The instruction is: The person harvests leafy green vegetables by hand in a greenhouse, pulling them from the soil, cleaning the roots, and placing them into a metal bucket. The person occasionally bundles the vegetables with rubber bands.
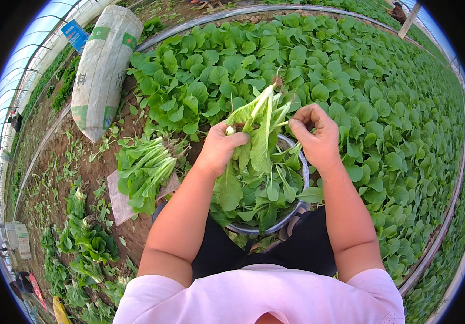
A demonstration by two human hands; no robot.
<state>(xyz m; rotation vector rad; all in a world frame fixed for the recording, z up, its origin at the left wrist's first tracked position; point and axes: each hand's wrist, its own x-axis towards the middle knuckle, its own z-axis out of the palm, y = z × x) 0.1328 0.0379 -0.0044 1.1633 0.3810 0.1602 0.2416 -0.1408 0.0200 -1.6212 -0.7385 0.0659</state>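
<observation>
My left hand [225, 146] grips a few uprooted leafy green plants [261, 117], roots upward and leaves hanging down. The thumb and fingertips of my right hand [315, 133] pinch a pale leaf stalk [282, 124] at the right side of these plants. Below both hands, between my knees, stands a round basin [306, 174] filled with loose leaves [275, 190]. To the left of my left forearm, a bunch of greens [147, 170] lies on a flat board [118, 202], its roots pointing right.
A dense bed of growing greens [378, 121] spreads ahead and to the right. Several root-on bunches [94, 243] rest on soil at the left. A white woven sack [102, 69] lies at the upper left, near a blue box [75, 35]. A curved pale pipe [224, 15] borders the bed.
</observation>
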